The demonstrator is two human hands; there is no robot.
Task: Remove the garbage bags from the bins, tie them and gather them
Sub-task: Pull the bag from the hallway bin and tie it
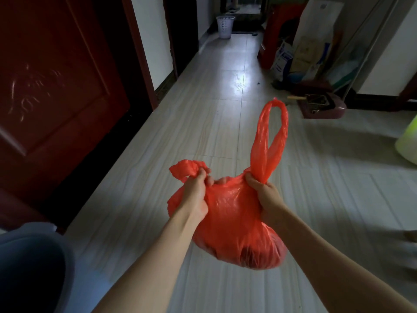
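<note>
Both your forearms reach forward and slightly down, holding a red garbage bag (234, 222) up over the tiled floor (203, 136). Your left hand (196, 195) has its fingers curled around one bunched handle of the bag, and your right hand (266, 195) grips the base of the other handle, whose long loop stands upright above your fist. The full body of the bag hangs between and below your hands, clear of the floor. At the lower left a grey bin (33, 263) is cut off by the frame edge. A dark red door (56, 86) runs along your left. Open floor stretches ahead down the corridor. To the right lie cluttered boxes (300, 55), hard to make out. Far down the corridor stands a white perforated basket (225, 27).
</note>
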